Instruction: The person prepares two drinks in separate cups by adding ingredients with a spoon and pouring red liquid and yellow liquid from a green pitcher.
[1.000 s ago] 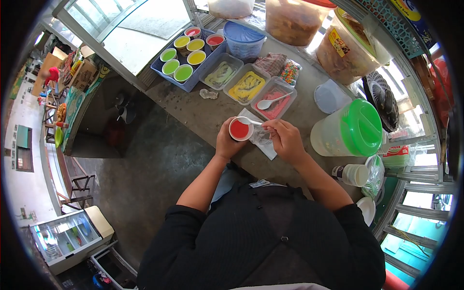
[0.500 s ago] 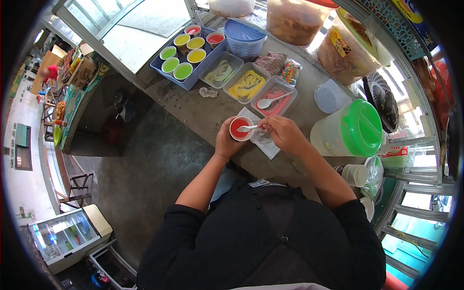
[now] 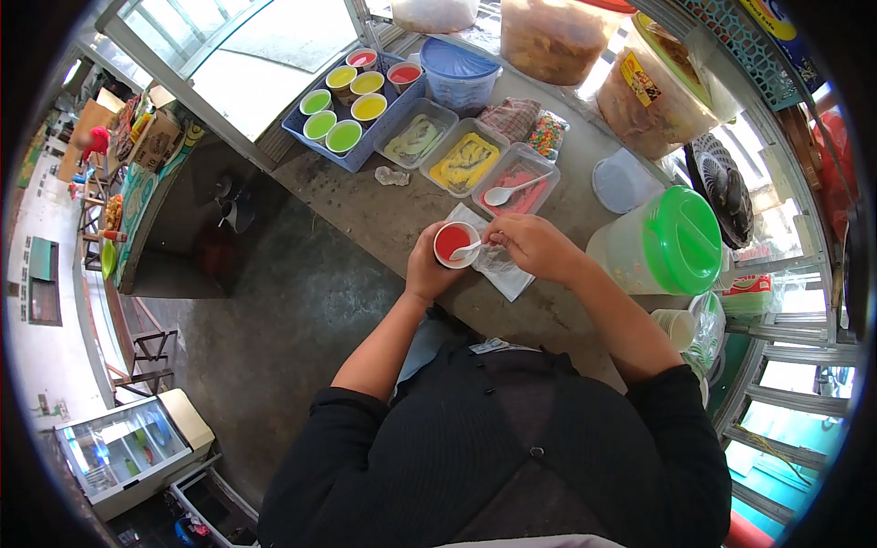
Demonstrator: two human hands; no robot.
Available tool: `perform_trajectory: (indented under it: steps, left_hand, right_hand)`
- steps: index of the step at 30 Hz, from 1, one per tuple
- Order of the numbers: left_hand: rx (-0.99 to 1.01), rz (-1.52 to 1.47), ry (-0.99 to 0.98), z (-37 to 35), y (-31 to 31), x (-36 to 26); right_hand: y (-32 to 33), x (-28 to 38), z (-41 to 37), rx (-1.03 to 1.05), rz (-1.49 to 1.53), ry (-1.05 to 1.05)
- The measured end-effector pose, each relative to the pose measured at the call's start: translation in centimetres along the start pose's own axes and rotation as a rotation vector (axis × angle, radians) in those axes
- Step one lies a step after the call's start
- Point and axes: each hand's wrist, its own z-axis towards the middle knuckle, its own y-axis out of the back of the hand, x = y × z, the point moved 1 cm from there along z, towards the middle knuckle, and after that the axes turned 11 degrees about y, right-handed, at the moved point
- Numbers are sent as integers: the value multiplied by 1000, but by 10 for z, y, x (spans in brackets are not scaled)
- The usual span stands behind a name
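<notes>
My left hand (image 3: 427,272) is wrapped round a paper cup (image 3: 450,245) with red filling. Between the fingers of my right hand (image 3: 530,245) is the handle of a white plastic spoon (image 3: 467,249), its bowl inside the cup near the right rim. Beneath both hands a white sheet (image 3: 501,276) lies on the counter. Just beyond are three clear tubs: one with pink paste (image 3: 514,183) and a second white spoon (image 3: 498,195) resting in it, one with yellow paste (image 3: 469,162), one with pale green paste (image 3: 417,139).
A blue tray (image 3: 354,160) of filled cups stands at the far left, beside a blue-lidded container (image 3: 459,78). A green-lidded tub (image 3: 681,242) is close to my right forearm, with stacked paper cups (image 3: 674,327) nearer me. A bag of colourful candies (image 3: 549,134) lies behind the pink tub.
The spoon's bowl has shifted from the middle of the red filling toward the cup's right side. My right hand has moved slightly left and my right elbow outward. The left hand keeps the cup.
</notes>
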Motion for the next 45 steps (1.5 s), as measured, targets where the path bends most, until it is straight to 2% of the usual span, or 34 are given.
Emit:
perform_trajectory:
  steps: [9,21,27,36,45]
  left_hand:
    - [3,-13,25,0,-1,0]
    - [5,11,-5,1,1,-2]
    - [-1,7,-2,0,0,-2]
    - [0,-5,7,1,1,-4]
    - [-1,-5,-3,1,0,-2]
  right_hand:
    - [6,2,21,147,-93,84]
    - [14,10,37,276,-99,5]
    - [25,19,44,206,-126,47]
    - [9,7,40,247,-184,37]
    - [13,2,42,256,-82,5]
